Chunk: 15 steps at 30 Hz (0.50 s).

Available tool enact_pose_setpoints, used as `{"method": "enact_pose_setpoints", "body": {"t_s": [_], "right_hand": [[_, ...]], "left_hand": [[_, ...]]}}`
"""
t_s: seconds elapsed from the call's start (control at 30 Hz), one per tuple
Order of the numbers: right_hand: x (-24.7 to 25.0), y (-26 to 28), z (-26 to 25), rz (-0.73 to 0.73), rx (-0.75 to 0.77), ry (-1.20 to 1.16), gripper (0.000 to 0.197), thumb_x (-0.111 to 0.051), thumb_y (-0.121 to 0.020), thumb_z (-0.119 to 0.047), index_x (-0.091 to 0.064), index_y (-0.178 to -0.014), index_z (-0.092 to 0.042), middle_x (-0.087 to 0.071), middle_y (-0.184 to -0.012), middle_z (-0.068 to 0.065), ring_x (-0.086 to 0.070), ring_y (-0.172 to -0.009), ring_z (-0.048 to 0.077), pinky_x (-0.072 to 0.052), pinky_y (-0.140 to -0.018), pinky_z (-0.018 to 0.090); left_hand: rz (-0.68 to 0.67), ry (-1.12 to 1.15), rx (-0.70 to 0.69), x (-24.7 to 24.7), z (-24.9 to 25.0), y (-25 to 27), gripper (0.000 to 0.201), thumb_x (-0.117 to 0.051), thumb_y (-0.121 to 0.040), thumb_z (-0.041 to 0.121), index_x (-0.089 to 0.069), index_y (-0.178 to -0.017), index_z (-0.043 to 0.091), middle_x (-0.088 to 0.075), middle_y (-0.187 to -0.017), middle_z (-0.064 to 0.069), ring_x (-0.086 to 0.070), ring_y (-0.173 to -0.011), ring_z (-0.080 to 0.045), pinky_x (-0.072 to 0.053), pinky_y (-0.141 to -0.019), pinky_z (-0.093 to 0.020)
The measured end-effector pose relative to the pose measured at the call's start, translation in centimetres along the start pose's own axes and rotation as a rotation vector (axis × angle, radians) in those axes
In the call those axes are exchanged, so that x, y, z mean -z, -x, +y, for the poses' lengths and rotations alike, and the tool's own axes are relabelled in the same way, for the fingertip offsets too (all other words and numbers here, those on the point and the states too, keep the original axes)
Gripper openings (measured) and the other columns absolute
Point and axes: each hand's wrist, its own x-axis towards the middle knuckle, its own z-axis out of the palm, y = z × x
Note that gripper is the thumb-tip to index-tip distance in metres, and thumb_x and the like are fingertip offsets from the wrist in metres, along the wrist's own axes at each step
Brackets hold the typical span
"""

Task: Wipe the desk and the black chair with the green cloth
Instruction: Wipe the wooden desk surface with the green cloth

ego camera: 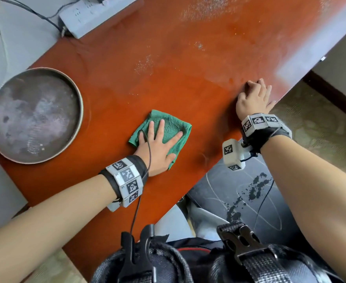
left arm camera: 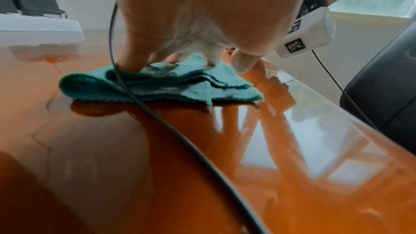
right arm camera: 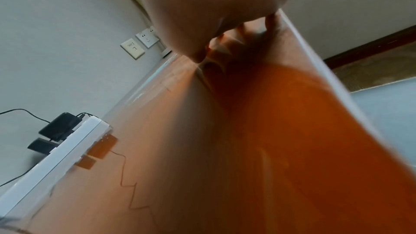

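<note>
The folded green cloth lies on the glossy orange-brown desk, a little in from its near edge. My left hand presses flat on the cloth with straight, spread fingers. My right hand rests on the desk's right edge, palm down, fingers lightly bent and holding nothing. White dusty patches mark the desk beyond the cloth. The black chair, its seat scuffed and speckled, stands below the desk edge under my right forearm.
A round metal tray sits on the desk's left end. A white power strip with black plugs and cables lies at the far edge by the wall. Patterned carpet shows to the right of the desk.
</note>
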Motion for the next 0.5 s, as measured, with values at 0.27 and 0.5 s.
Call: {"method": "enact_pose_setpoints", "body": {"t_s": [0.27,0.5], "right_hand": [[-1.3,0.0,-2.8,0.068,-0.035,0.119,0.044,-0.029,-0.096,-0.022,-0.032,-0.139,-0.014,-0.004,-0.159,0.004,0.001,-0.147,0.025,-0.007,-0.114,0.053],[-2.8,-0.3,-5.8,0.025,-0.156,0.034,0.056,-0.027,-0.097,-0.023,-0.014,-0.151,-0.019,0.001,-0.160,0.003,0.003,-0.147,0.022,-0.003,-0.115,0.053]], "left_hand": [[0.079,0.038,0.122,-1.2,-3.9,1.2,0.062,-0.030,-0.100,0.041,0.011,-0.147,0.043,0.022,-0.155,-0.016,0.018,-0.141,-0.043,-0.011,-0.114,-0.056],[0.067,0.131,0.185,0.3,-8.3,0.3,0.059,-0.031,-0.100,0.039,0.004,-0.147,0.046,0.020,-0.156,-0.014,0.016,-0.141,-0.042,-0.012,-0.114,-0.056]]}}
